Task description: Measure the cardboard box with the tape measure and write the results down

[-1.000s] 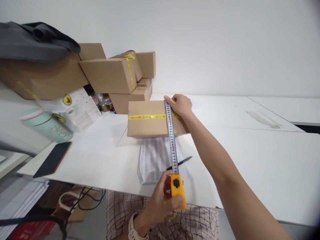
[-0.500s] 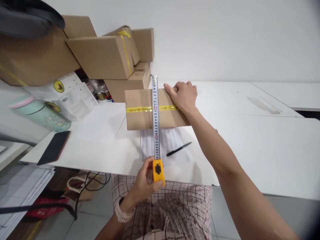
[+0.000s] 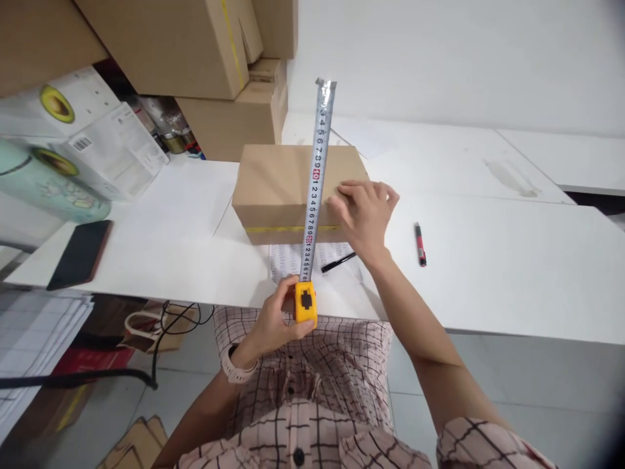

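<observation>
My left hand [image 3: 276, 319] grips a yellow tape measure [image 3: 306, 305] near the table's front edge, thumb below and fingers at its side. Its extended metal blade [image 3: 315, 179] slants up across a cardboard box [image 3: 273, 176], and the tip reaches past the box's far edge. Yellow printed tape runs along the front face of the box, which rests on the table. At the box's right end lies my right hand [image 3: 366, 215], its fingers loosely bent and apart, thumb and forefinger against the top. Under the box's front edge are printed sheets [image 3: 286, 260] and a black pen [image 3: 336, 262].
A red and black marker [image 3: 420, 245] lies on the white table [image 3: 488, 273] at right. Larger cardboard boxes [image 3: 229, 127] are stacked at the back left. A phone [image 3: 81, 254], a mint bottle [image 3: 68, 189] and white avocado-print boxes [image 3: 105, 140] occupy the left side.
The box has turned so that its top shows and the taped face is lower. My right hand has shifted down its right end. The blade's tip now points further right. The view has tilted down.
</observation>
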The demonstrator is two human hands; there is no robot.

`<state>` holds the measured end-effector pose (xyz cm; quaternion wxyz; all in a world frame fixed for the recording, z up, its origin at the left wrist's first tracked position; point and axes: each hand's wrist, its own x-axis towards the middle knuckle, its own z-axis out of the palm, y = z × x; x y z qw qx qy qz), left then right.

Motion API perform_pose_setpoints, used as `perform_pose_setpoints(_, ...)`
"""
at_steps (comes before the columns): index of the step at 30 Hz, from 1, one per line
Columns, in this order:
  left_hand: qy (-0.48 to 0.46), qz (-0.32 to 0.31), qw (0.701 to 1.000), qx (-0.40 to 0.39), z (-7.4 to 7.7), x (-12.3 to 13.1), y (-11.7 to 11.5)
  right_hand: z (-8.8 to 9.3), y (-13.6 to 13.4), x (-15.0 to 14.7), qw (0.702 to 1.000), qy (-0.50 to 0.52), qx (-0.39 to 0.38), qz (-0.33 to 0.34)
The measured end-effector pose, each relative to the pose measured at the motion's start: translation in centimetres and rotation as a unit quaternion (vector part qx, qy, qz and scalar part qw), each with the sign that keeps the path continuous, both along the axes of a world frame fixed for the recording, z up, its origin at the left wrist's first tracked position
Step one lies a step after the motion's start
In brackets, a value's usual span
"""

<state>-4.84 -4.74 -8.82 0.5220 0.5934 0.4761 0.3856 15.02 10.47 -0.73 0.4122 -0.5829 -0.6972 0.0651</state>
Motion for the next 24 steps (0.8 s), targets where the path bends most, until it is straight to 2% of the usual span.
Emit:
perform_pose_setpoints(2, 0.027, -0.014, 0.999, 0.009, 0.1, -0.1, 0.1, 2.2, 0.1, 0.4, 0.992, 0.116, -0.013, 0.036)
perform_pose_setpoints(4, 0.061, -0.040, 0.997, 0.021, 0.3, -0.2, 0.2, 4.6, 0.1, 0.9, 0.963, 0.253, -0.017, 0.094)
perform_pose_setpoints(6, 0.087, -0.072, 0.993, 0.033, 0.6, -0.2, 0.4, 6.7, 0.0, 1.4, 0.930, 0.332, 0.005, 0.155)
perform_pose_setpoints(9, 0.090, -0.098, 0.990, 0.048, 0.8, -0.2, 0.6, 8.3, -0.3, 2.3, 0.917, 0.346, 0.049, 0.192)
perform_pose_setpoints(11, 0.066, -0.098, 0.992, 0.046, 0.6, -0.2, 0.6, 8.1, -0.7, 2.6, 0.921, 0.340, 0.058, 0.183)
perform_pose_setpoints(14, 0.012, -0.068, 0.997, 0.024, 0.1, -0.2, 0.6, 5.7, -2.0, 2.2, 0.926, 0.339, 0.020, 0.167)
perform_pose_setpoints(17, -0.032, -0.037, 0.999, 0.014, -0.3, 0.1, 0.5, 1.2, -4.3, 0.9, 0.927, 0.312, -0.086, 0.191)
perform_pose_setpoints(20, -0.059, -0.031, 0.998, 0.013, -0.3, 0.3, 0.5, -3.3, -6.4, 0.0, 0.925, 0.267, -0.177, 0.206)
perform_pose_setpoints(22, -0.069, -0.030, 0.997, 0.016, 0.0, 0.2, 0.7, -5.3, -7.2, 0.3, 0.948, 0.210, -0.172, 0.164)
perform_pose_setpoints(24, -0.060, -0.015, 0.997, 0.041, 0.5, -0.3, 0.9, -6.4, -7.4, 1.4, 0.983, 0.106, -0.124, 0.082)
